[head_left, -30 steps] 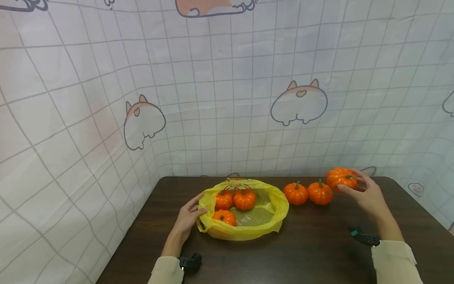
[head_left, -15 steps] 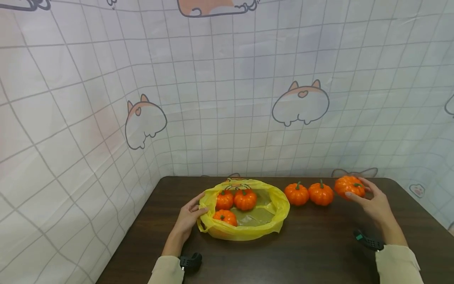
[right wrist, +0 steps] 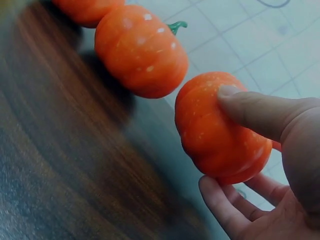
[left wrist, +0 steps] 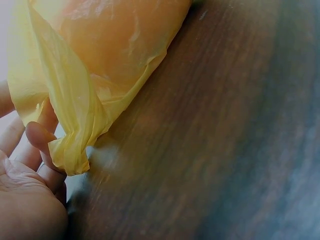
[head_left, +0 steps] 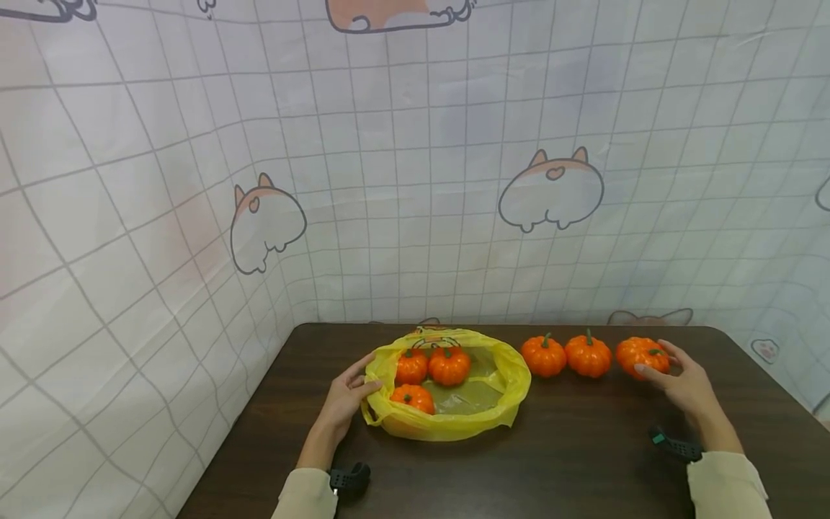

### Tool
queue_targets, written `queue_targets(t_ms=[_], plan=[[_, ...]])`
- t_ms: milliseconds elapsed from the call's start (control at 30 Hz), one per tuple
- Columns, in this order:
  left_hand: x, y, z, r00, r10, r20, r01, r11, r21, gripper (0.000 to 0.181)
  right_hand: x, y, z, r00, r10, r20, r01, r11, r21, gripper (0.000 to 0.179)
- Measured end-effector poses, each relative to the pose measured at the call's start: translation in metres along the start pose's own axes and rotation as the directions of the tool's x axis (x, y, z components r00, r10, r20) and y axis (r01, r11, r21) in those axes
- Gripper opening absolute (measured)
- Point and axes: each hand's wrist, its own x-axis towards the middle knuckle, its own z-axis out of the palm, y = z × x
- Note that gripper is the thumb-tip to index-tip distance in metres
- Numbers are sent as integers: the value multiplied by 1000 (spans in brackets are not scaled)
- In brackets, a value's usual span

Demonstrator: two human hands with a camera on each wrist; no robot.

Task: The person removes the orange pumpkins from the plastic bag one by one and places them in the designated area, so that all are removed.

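A yellow plastic bag (head_left: 447,429) lies with its mouth spread wide, three small orange pumpkins (head_left: 449,366) visible inside. My left hand (head_left: 344,398) holds the bag's left rim, and in the left wrist view its fingers are at a gathered yellow fold (left wrist: 75,135). On the right, my right hand (head_left: 689,389) grips another orange pumpkin (right wrist: 215,130) between thumb and fingers, its green stem tipped toward the hand. Left of it, two more pumpkins (head_left: 543,355) (head_left: 588,355) sit side by side, stems up, forming a row with the held one.
Everything lies on a dark wood-grain table (head_left: 519,468). Behind and to the left hangs a white grid-patterned cloth (head_left: 415,216) with cartoon corgis. Black straps (head_left: 350,476) are on both wrists below cream sleeves.
My right hand has lowered the pumpkin and shifted it slightly right, to the end of the row beside the other two. The left hand and the bag stay put.
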Motion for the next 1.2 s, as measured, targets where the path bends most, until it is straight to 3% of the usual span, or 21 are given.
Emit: queue_targets(t_ms=[533, 733, 1200], plan=[[-1, 1, 0, 1000, 12, 11, -12, 1000, -1, 62, 6, 6, 6, 999, 34, 41, -33, 999, -8, 100], [-2, 1, 0, 1000, 7, 5, -7, 1000, 0, 61, 9, 8, 8, 998, 60, 30, -60, 998, 21, 101], [-1, 1, 0, 1000, 7, 4, -7, 1000, -2, 61, 13, 8, 7, 993, 72, 90, -79, 994, 80, 98]])
